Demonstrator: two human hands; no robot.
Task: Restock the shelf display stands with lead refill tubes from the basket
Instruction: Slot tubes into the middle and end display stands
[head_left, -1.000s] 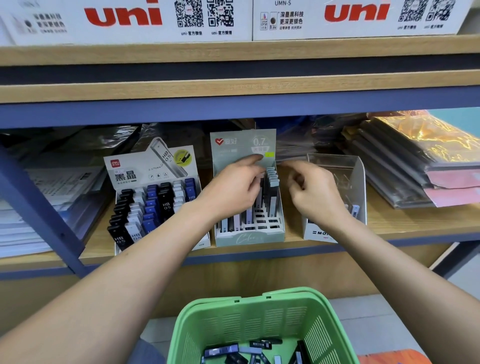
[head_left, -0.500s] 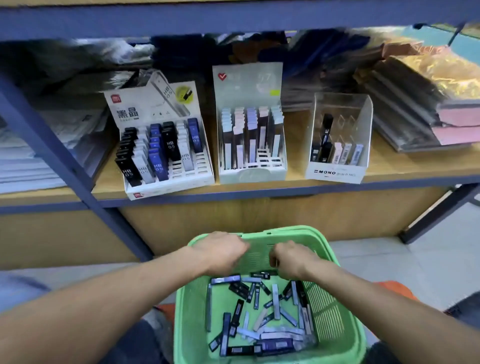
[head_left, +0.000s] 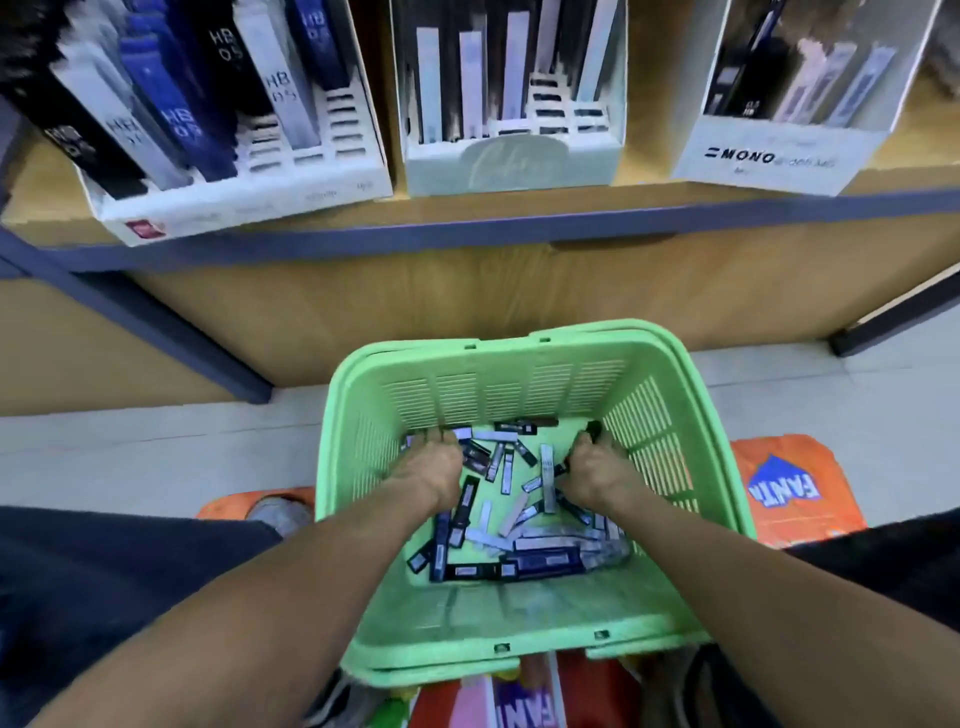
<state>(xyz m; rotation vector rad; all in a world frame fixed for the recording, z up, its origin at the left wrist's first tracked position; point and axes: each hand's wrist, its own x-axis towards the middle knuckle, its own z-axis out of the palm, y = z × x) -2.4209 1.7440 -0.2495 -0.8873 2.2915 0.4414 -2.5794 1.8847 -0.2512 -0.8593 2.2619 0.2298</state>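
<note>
A green plastic basket (head_left: 493, 395) sits low in front of me, with several loose lead refill tubes (head_left: 501, 525) on its bottom. My left hand (head_left: 434, 465) is down in the far left of the basket, and its curled fingers close on a pale tube (head_left: 461, 433). At the far right my right hand (head_left: 592, 470) grips a black tube (head_left: 592, 429) whose end pokes past the fingers. Three display stands line the shelf above: a white HB stand (head_left: 249, 195), a pale green stand (head_left: 511, 163) and a MONO stand (head_left: 753, 156).
The basket rests on an orange Fanta crate (head_left: 784, 488). The shelf's blue front edge (head_left: 467, 228) runs above the basket, and a dark slanted shelf leg (head_left: 171, 338) stands at the left. Pale floor tiles lie on both sides.
Both hands left the pale green stand on the shelf and dropped into the basket. They are now at its bottom among the tubes. My view has tilted down.
</note>
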